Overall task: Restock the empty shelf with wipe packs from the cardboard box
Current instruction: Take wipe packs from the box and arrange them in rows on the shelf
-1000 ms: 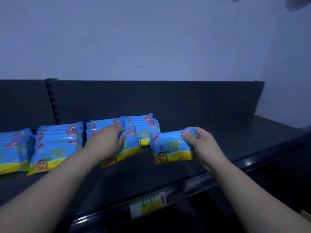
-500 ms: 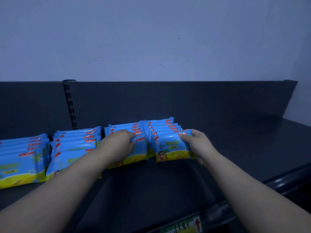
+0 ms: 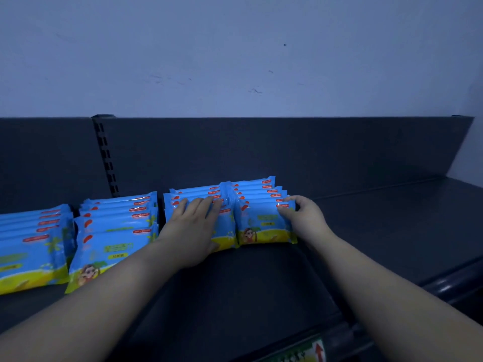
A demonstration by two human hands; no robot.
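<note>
Our right hand [image 3: 304,218] pinches the front pack [image 3: 261,226] at its top right corner; it stands on the shelf [image 3: 248,296], leaning against its stack. Our left hand [image 3: 193,226] lies flat on the next row [image 3: 194,192]. We judge the packs light, soft and slick: grip the sides, not the film.

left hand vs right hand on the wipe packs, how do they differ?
Left hand lies flat, fingers straight, on the third-row front pack; right hand curls its fingers round the right end of the rightmost front pack. Left hand hides most of its pack's face; right hand leaves its pack's face showing. Shared: each touches the front pack of a row on the shelf.
</note>
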